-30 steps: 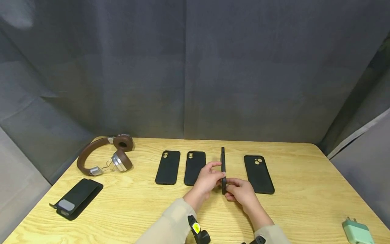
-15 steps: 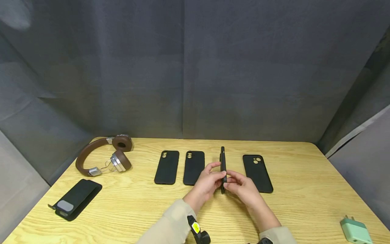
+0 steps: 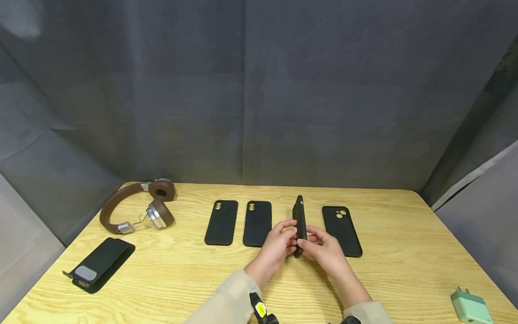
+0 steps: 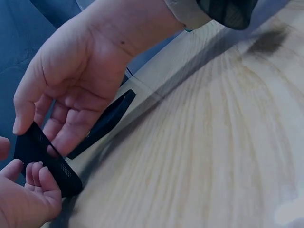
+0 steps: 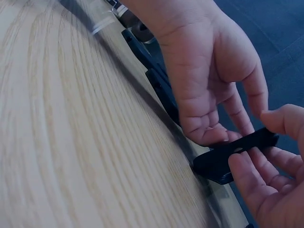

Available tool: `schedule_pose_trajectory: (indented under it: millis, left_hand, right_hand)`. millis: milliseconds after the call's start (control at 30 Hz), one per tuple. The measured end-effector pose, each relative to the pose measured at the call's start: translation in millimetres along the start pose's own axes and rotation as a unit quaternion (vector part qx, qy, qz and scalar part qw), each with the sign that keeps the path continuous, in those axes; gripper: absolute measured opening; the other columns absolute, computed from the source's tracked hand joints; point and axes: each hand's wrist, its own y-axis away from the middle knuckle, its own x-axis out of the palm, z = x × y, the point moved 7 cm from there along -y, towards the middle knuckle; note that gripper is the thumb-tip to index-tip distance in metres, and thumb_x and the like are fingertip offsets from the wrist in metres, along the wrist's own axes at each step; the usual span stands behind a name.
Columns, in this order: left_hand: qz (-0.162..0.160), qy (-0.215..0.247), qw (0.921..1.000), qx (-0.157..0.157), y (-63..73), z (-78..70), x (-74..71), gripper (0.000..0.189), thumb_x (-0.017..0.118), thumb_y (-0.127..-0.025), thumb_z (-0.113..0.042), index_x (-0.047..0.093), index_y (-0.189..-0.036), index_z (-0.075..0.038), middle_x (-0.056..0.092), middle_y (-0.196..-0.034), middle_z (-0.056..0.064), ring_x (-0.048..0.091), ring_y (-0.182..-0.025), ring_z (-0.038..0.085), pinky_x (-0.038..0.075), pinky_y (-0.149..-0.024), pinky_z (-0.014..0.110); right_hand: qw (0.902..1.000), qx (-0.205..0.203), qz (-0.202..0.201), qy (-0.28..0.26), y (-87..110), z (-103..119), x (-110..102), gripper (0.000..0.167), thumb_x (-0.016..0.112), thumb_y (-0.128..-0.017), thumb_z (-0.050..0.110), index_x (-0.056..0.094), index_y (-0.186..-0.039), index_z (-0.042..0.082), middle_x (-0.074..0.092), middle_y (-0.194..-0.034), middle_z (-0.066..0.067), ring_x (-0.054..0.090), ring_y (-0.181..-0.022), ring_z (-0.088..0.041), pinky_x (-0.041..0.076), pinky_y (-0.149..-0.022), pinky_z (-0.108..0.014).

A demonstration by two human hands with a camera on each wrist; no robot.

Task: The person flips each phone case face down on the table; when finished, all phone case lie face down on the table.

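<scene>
A black phone case (image 3: pixel 300 216) stands on edge between both hands, its narrow side toward the head camera. My left hand (image 3: pixel 276 245) grips it from the left, fingers along its face. My right hand (image 3: pixel 327 255) holds its near right part, thumb on the near edge. In the left wrist view, small slots show on the end of the case (image 4: pixel 59 166). The right wrist view shows the fingers of both hands around the case (image 5: pixel 237 154). To the left, two black phone cases (image 3: pixel 221 222) lie flat; another phone case (image 3: pixel 342 231) with camera holes lies right.
Brown headphones (image 3: pixel 133 207) lie at the back left of the wooden table (image 3: pixel 170 288). In front of them is a black case with a grey oval patch (image 3: pixel 103 263). A green charger plug (image 3: pixel 471 307) sits at the right front. A grey curtain (image 3: pixel 243 90) hangs behind.
My right hand has shifted its hold up the case, thumb now on the near edge. The case has turned slightly, showing more of its side. My left hand keeps its grip.
</scene>
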Motion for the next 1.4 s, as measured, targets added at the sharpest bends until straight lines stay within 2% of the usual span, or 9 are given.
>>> schedule_pose_trajectory:
  millis: [133, 267, 367, 500, 633, 833, 900, 1233, 1400]
  left_hand:
    - [-0.018, 0.002, 0.9998, 0.008, 1.1, 3.5, -6.1, 0.035, 0.049, -0.093, -0.012, 0.05, -0.127, -0.002, 0.049, -0.082, 0.001, 0.046, -0.069, 0.011, 0.039, -0.061, 0.02]
    - [-0.036, -0.024, 0.9988, 0.024, 3.7, 5.8, -12.1, 0.038, 0.051, -0.091, -0.009, 0.049, -0.127, -0.001, 0.053, -0.085, 0.004, 0.048, -0.069, 0.012, 0.042, -0.06, 0.021]
    - [-0.038, -0.055, 0.9971, 0.036, 6.4, 5.3, -13.4, 0.04, 0.053, -0.09, -0.01, 0.048, -0.129, -0.002, 0.057, -0.087, 0.008, 0.05, -0.07, 0.013, 0.046, -0.063, 0.025]
    - [-0.037, -0.065, 0.9962, 0.046, 9.6, 4.4, -13.3, 0.043, 0.053, -0.091, -0.011, 0.045, -0.132, -0.001, 0.058, -0.089, 0.01, 0.052, -0.072, 0.014, 0.05, -0.068, 0.03]
    - [-0.036, -0.042, 0.9973, 0.047, 10.9, 7.3, -14.8, 0.044, 0.053, -0.091, -0.009, 0.043, -0.133, 0.001, 0.06, -0.09, 0.008, 0.055, -0.073, 0.013, 0.051, -0.069, 0.027]
    - [-0.036, 0.051, 0.9965, 0.056, 13.7, 11.2, -17.9, 0.042, 0.054, -0.09, -0.002, 0.043, -0.13, 0.004, 0.061, -0.086, 0.004, 0.057, -0.073, 0.011, 0.049, -0.069, 0.022]
    - [-0.038, 0.067, 0.9953, 0.058, 14.7, 12.3, -18.6, 0.041, 0.055, -0.089, 0.0, 0.044, -0.129, 0.005, 0.06, -0.085, 0.004, 0.056, -0.072, 0.011, 0.049, -0.069, 0.022]
    - [-0.054, 0.088, 0.9926, 0.064, 15.4, 11.3, -19.2, 0.037, 0.057, -0.086, 0.004, 0.053, -0.123, 0.002, 0.056, -0.081, 0.001, 0.052, -0.07, 0.009, 0.045, -0.065, 0.02]
    - [-0.066, 0.089, 0.9909, 0.077, 16.7, 7.7, -21.7, 0.04, 0.058, -0.084, 0.006, 0.055, -0.123, 0.002, 0.056, -0.083, 0.004, 0.051, -0.069, 0.009, 0.044, -0.064, 0.021]
  right_hand:
    - [0.9998, 0.003, -0.018, -0.01, 0.9, 0.8, -2.0, 0.044, 0.064, -0.082, 0.004, 0.051, -0.123, -0.004, 0.051, -0.082, -0.005, 0.057, -0.072, -0.013, 0.054, -0.066, -0.026]
    - [0.9991, 0.01, -0.032, -0.028, 2.5, 2.0, -3.6, 0.045, 0.064, -0.081, 0.002, 0.05, -0.124, -0.004, 0.05, -0.081, -0.003, 0.058, -0.071, -0.01, 0.054, -0.066, -0.026]
    - [0.9983, 0.011, -0.04, -0.041, 3.1, 5.0, -4.6, 0.046, 0.064, -0.081, 0.002, 0.049, -0.125, -0.002, 0.051, -0.081, -0.002, 0.059, -0.072, -0.009, 0.054, -0.068, -0.026]
    - [0.9965, 0.0, -0.05, -0.067, 4.1, 12.3, -6.1, 0.046, 0.063, -0.081, 0.0, 0.048, -0.125, -0.004, 0.053, -0.08, 0.0, 0.061, -0.071, -0.008, 0.054, -0.068, -0.025]
    - [0.9935, -0.01, -0.055, -0.099, 5.3, 17.7, -6.2, 0.046, 0.061, -0.081, -0.003, 0.046, -0.124, -0.007, 0.053, -0.082, 0.001, 0.061, -0.069, -0.006, 0.054, -0.068, -0.023]
    - [0.9891, -0.014, -0.046, -0.139, 7.4, 16.7, -4.8, 0.044, 0.056, -0.082, -0.007, 0.042, -0.124, -0.007, 0.055, -0.085, 0.001, 0.062, -0.07, -0.007, 0.054, -0.069, -0.024]
    - [0.9875, -0.013, -0.045, -0.151, 8.0, 14.6, -4.8, 0.042, 0.055, -0.083, -0.007, 0.042, -0.123, -0.007, 0.056, -0.085, 0.001, 0.062, -0.07, -0.007, 0.054, -0.069, -0.024]
    - [0.9879, 0.0, -0.042, -0.15, 9.3, 5.8, -10.5, 0.046, 0.054, -0.086, -0.004, 0.039, -0.129, -0.007, 0.055, -0.089, 0.001, 0.061, -0.073, -0.007, 0.054, -0.075, -0.026]
    - [0.9892, 0.025, -0.033, -0.141, 7.2, -6.4, -12.7, 0.051, 0.053, -0.088, -0.003, 0.034, -0.135, -0.009, 0.053, -0.091, -0.002, 0.062, -0.076, -0.006, 0.053, -0.078, -0.025]
